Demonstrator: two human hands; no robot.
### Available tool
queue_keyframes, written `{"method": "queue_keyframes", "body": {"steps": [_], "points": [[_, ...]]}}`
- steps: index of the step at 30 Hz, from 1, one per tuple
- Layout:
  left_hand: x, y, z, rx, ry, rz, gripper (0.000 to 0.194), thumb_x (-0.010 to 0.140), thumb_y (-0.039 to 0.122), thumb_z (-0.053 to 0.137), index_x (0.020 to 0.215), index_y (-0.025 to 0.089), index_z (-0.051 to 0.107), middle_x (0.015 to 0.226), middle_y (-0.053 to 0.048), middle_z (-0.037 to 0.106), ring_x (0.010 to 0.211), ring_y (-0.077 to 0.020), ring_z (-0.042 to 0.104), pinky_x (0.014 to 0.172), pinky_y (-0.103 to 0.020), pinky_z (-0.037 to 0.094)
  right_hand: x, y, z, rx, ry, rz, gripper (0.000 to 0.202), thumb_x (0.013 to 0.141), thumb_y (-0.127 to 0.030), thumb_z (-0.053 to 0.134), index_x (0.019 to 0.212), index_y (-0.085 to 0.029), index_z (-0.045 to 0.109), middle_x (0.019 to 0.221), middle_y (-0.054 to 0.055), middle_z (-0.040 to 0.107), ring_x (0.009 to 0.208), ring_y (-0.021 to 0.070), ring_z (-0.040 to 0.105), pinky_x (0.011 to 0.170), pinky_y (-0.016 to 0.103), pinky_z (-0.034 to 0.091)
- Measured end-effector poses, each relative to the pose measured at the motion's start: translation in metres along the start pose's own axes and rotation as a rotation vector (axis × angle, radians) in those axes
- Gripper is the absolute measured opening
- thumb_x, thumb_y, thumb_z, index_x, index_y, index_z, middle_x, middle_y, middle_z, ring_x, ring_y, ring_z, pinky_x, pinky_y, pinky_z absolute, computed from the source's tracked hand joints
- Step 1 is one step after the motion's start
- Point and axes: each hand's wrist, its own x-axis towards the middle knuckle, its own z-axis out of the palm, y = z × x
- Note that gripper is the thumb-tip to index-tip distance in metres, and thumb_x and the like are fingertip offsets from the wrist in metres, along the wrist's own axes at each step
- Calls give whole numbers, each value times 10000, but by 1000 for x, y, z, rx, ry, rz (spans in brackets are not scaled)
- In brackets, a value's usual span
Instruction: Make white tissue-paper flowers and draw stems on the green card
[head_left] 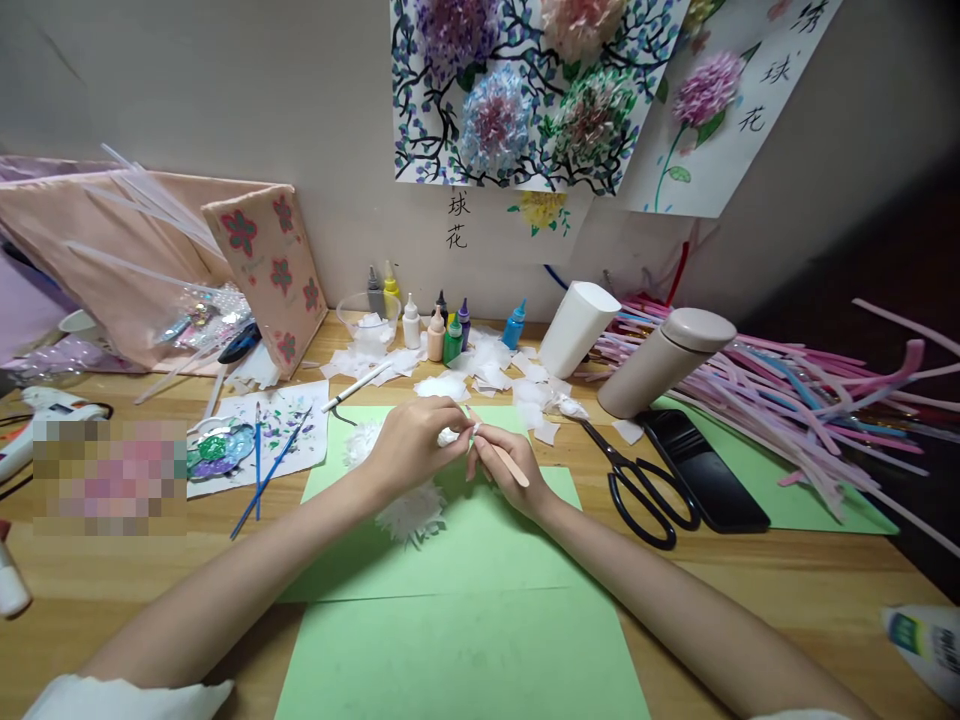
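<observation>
My left hand (416, 435) is closed in a pinch on a small piece of white paper (448, 437), partly hidden by its fingers. Facing it, my right hand (517, 470) grips a flat wooden craft stick (511, 466), whose upper end reaches the white piece. The fingertips of both hands nearly meet, so I cannot tell exactly how paper and stick touch. Beneath my left hand and forearm, a fluffy white paper flower (414, 515) shows in part on the green paper sheet (465, 650).
White paper scraps (442, 387) lie behind the hands, near several small paint bottles (452, 340). To the right are black-handled scissors (645, 490), a phone (705, 470), a tumbler (664, 362) and many pipe cleaners (787, 400). Paintbrushes (271, 475) and a glue gun (52, 415) lie left.
</observation>
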Motion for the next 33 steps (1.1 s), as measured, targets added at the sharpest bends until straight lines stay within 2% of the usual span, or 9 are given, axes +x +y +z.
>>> {"method": "queue_keyframes", "body": {"steps": [12, 17, 20, 23, 25, 28, 31, 33], "points": [[0, 1, -1, -2, -42, -26, 179, 819, 232, 493, 807, 183, 665, 807, -33, 660, 752, -143, 591, 655, -235, 440, 2, -6, 1, -29, 52, 42, 433, 895, -384, 387, 563, -167, 561, 531, 0, 520, 476, 110, 427, 493, 233, 345], [2, -1, -4, 64, -103, 75, 176, 793, 229, 522, 905, 187, 652, 859, -46, 656, 809, -166, 587, 669, -257, 435, 3, -8, 0, -23, 81, 64, 378, 890, -354, 410, 585, -174, 542, 500, -17, 511, 482, 117, 436, 506, 237, 342], [4, -3, -7, 119, -123, 139, 177, 814, 243, 503, 881, 180, 654, 829, -52, 655, 804, -173, 585, 677, -272, 428, 3, -9, 0, -35, 90, 50, 375, 890, -336, 416, 574, -174, 538, 504, -17, 512, 495, 118, 454, 516, 238, 346], [5, -5, -8, 110, -117, 146, 215, 851, 258, 460, 837, 179, 659, 794, -51, 657, 772, -160, 585, 666, -264, 422, 2, -9, 1, -57, 93, 32, 388, 891, -332, 414, 563, -171, 544, 515, -11, 521, 501, 119, 466, 527, 241, 354], [6, -6, -9, 70, -98, 103, 223, 855, 272, 455, 821, 178, 655, 792, -50, 657, 755, -152, 585, 664, -258, 424, 1, -8, 2, -59, 94, 29, 387, 890, -336, 414, 566, -171, 548, 522, -9, 529, 501, 118, 470, 530, 241, 361], [9, -9, -14, -24, -15, -43, 208, 847, 297, 468, 822, 180, 638, 811, -36, 662, 748, -144, 588, 685, -257, 439, 1, -6, 2, -43, 136, 47, 330, 891, -337, 413, 656, -172, 574, 520, -14, 536, 495, 115, 472, 524, 237, 370], [14, -17, -24, -150, 77, -224, 229, 835, 345, 486, 832, 171, 635, 829, -33, 673, 767, -147, 602, 713, -258, 458, 3, -3, -2, -62, 247, 68, 320, 895, -350, 402, 692, -173, 575, 549, -6, 547, 495, 114, 473, 522, 238, 380], [18, -24, -32, -230, 88, -327, 270, 818, 390, 504, 824, 158, 642, 839, -43, 683, 778, -155, 613, 716, -261, 471, 7, 1, -7, -106, 337, 67, 345, 891, -367, 403, 651, -174, 559, 573, 3, 552, 515, 117, 487, 544, 244, 395]]}}
